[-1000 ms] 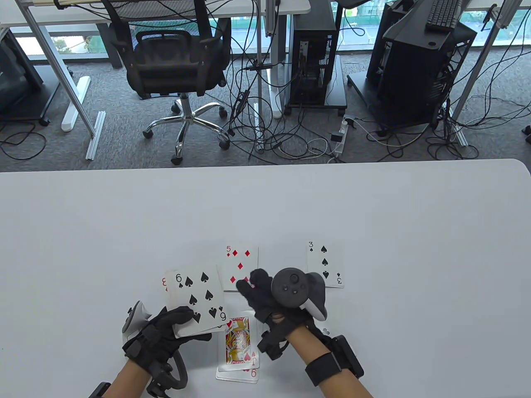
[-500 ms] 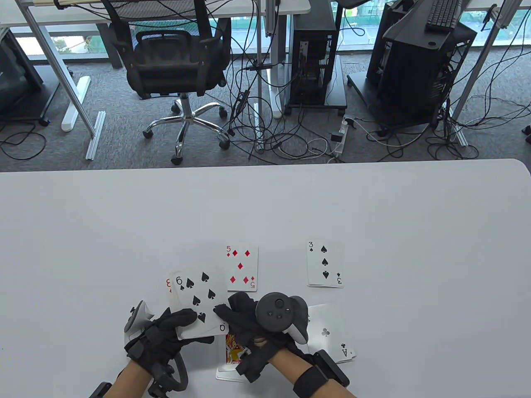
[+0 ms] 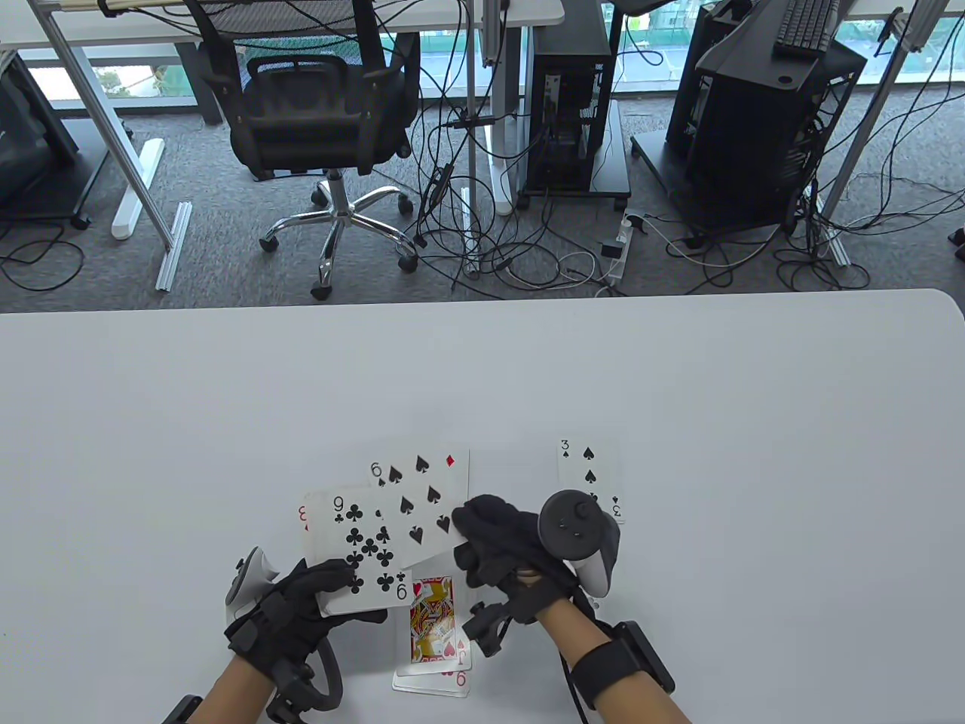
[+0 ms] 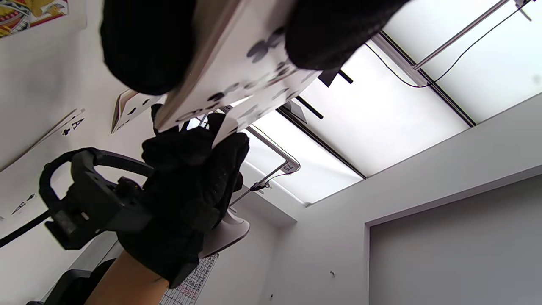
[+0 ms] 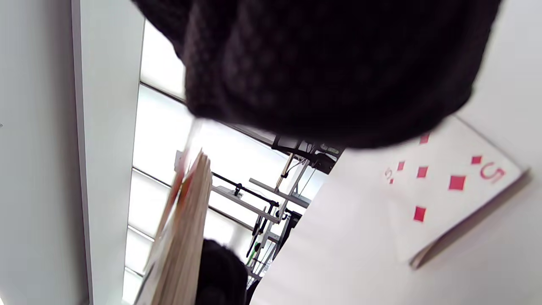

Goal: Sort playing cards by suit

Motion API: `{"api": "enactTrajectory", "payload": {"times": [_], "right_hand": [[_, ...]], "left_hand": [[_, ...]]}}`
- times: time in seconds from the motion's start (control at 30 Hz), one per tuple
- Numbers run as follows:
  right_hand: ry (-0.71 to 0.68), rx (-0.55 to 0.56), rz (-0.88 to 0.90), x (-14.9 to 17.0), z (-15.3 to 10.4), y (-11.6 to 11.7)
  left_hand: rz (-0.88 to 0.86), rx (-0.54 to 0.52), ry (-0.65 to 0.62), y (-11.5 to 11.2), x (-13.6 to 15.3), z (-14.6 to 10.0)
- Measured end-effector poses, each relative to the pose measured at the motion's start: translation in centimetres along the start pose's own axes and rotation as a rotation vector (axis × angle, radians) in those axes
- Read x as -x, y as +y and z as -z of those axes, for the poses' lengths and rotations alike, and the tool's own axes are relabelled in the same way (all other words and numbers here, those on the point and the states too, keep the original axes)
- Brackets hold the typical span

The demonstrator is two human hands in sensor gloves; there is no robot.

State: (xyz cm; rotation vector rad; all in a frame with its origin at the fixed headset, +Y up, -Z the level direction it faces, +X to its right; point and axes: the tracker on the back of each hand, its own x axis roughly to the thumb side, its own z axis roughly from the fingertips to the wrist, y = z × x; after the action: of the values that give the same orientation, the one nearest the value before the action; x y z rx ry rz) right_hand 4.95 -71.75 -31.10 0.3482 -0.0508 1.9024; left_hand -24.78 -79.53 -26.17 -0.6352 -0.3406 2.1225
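White table [image 3: 678, 392], lower centre: left hand [image 3: 301, 603] grips deck [image 3: 366, 558]; right hand [image 3: 501, 543] pinches six of spades [image 3: 415, 501]. Next: spade pile [image 3: 589, 471], right.

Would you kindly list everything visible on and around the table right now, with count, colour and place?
six of spades: one, black on white, pinched by the right hand above the diamonds pile
deck: one, nine of clubs on top, in the left hand
five of diamonds: one, red, mostly covered in the table view
three of spades pile: one, right of centre
jack of hearts pile: one, near edge
ace of clubs: one, seen from the left wrist
table: one, white
office chair: one, black, behind the table
computer towers: two, black, on the floor
left hand: black glove
right hand: black glove
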Motion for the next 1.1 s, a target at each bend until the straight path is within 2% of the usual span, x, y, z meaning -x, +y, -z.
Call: {"api": "enactTrajectory", "payload": {"times": [0.1, 0.23, 0.3, 0.4, 0.5, 0.57, 0.7, 0.83, 1.1], "right_hand": [[0.027, 0.082, -0.129, 0.3, 1.2, -3.5], [0.155, 0.183, -0.398, 1.9, 2.4, -8.0], [0.251, 0.2, -0.526, 3.1, 2.6, -9.5], [0.374, 0.177, -0.607, 5.0, 2.7, -10.8], [0.468, 0.215, -0.571, 6.9, 2.7, -11.1], [0.529, 0.195, -0.621, 7.8, 2.7, -10.9], [0.595, 0.127, -0.873, 8.8, 3.2, -10.1], [0.683, 0.027, -1.027, 9.8, 3.5, -9.2], [0.697, -0.085, -1.209, 10.1, 3.8, -7.7]], "left_hand": [[-0.004, -0.004, 0.003, 0.0, 0.1, 0.0], [-0.002, -0.003, 0.008, 0.0, 0.1, -0.1], [-0.001, -0.004, 0.007, 0.0, 0.1, -0.1], [0.0, -0.007, 0.01, 0.1, 0.1, -0.1], [0.002, -0.011, 0.015, 0.1, 0.1, -0.1], [0.005, -0.015, 0.017, 0.1, 0.2, -0.1], [0.005, -0.021, 0.017, 0.1, 0.1, -0.1], [0.006, -0.025, 0.02, 0.1, 0.2, -0.1], [0.006, -0.025, 0.024, 0.1, 0.2, 0.0]]}}
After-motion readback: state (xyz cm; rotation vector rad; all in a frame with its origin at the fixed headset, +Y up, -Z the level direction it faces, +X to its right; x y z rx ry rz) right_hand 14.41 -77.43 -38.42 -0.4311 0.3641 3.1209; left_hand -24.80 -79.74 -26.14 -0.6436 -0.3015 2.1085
